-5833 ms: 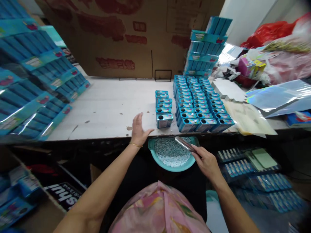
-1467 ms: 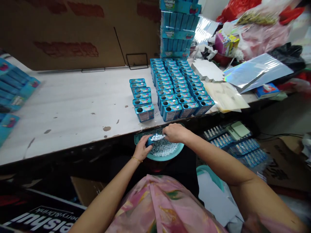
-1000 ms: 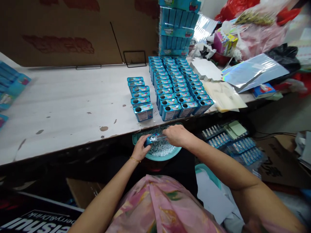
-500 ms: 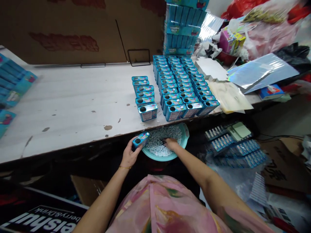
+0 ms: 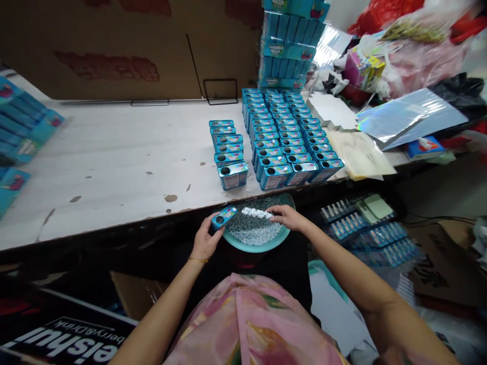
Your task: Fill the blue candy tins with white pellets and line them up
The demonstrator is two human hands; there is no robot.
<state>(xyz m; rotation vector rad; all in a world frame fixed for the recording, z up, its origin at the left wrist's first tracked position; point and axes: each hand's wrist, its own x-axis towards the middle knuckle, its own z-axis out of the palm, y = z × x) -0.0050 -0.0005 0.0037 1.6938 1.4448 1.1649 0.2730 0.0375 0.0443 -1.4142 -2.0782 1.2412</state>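
My left hand [image 5: 205, 238] is closed around a small blue tin [image 5: 224, 218], tilted at the left rim of a turquoise basin [image 5: 262, 249]. A round black opening shows in the tin's top. Small pale candies [image 5: 254, 234] lie in the basin. Above them, my right hand [image 5: 287, 217] grips the right end of a narrow scoop [image 5: 255, 213] heaped with white candies; most of the scoop is hidden under its load. The scoop's far end points at the tin, a short gap apart from it.
On the white table [image 5: 114, 162] stand a short row of blue tins [image 5: 233, 176] and several longer rows [image 5: 276, 175]. Packed display boxes [image 5: 285, 48] are stacked behind. A big cardboard box [image 5: 152, 50] stands at the back, and plastic sheets [image 5: 414, 116] lie at right.
My right hand has come up out of the candies, bringing a loaded scoop into sight above the basin. My left hand still holds the tin, now shifted slightly to the right.
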